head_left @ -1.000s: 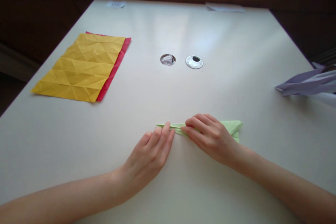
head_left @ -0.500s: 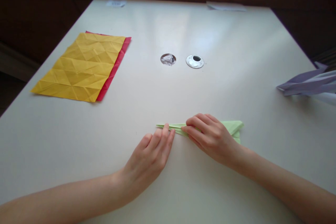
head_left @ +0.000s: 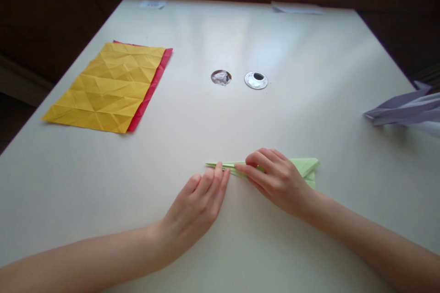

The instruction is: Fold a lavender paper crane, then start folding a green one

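Note:
A folded light green paper (head_left: 307,167) lies on the white table in front of me, narrowing to a thin point on the left and wider at the right. My left hand (head_left: 199,201) has its fingertips together on the narrow end, pinning it near the tip; its thumb is hidden. On the middle of the paper rests my right hand (head_left: 275,176), fingers bent and index fingertip pressing along the folded edge close to the left fingers. The right palm covers part of the paper, so those folds are hidden.
A creased yellow sheet (head_left: 113,84) lies over a red sheet (head_left: 151,89) at the left. Folded lilac paper (head_left: 405,107) stands at the right edge. Past my hands, the table (head_left: 192,114) has a hole with crumpled material (head_left: 221,78) and a metal ring (head_left: 256,80). White papers (head_left: 295,8) lie at the far edge.
My right index finger has slid slightly left along the fold, toward the narrow tip. My left hand stays in place on the green paper.

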Demonstrator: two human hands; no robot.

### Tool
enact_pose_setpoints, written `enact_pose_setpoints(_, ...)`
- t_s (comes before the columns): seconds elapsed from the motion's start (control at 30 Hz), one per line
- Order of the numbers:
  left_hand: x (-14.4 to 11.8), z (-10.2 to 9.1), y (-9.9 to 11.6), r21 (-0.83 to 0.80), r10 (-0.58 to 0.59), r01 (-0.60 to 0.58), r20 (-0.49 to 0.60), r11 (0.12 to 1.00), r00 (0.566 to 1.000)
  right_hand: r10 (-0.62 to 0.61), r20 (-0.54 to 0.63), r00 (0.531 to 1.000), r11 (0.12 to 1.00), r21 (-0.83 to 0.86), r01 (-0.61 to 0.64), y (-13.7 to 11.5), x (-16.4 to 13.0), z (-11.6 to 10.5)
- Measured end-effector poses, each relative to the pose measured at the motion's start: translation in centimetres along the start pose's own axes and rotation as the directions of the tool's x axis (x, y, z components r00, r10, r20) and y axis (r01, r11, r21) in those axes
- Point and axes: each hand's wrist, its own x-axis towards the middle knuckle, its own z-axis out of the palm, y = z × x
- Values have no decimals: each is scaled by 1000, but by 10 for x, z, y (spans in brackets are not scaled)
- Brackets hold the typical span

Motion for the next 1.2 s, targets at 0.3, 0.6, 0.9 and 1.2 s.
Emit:
enact_pose_setpoints(0.3, 0, 0, -1, 2, 7, -7, -7, 1000, 1000, 6, 17, 1000, 1000, -29, -6, -1, -2, 1)
enact_pose_setpoints(0.6, 1, 0, -1, -16, -30, 30, -15, 999, 999, 3, 37, 999, 999, -33, -2, -1, -1, 0)
enact_pose_setpoints(0.9, 3, 0, -2, -52, -81, 80, -32, 995, 996, -11, 26, 1000, 999, -32, 12, 0, -2, 1)
enact_pose_setpoints(1.2, 1, 0, -1, -63, -119, 116, -47, 991, 992, 0, 37, 999, 999, -39, 1, -1, -2, 0)
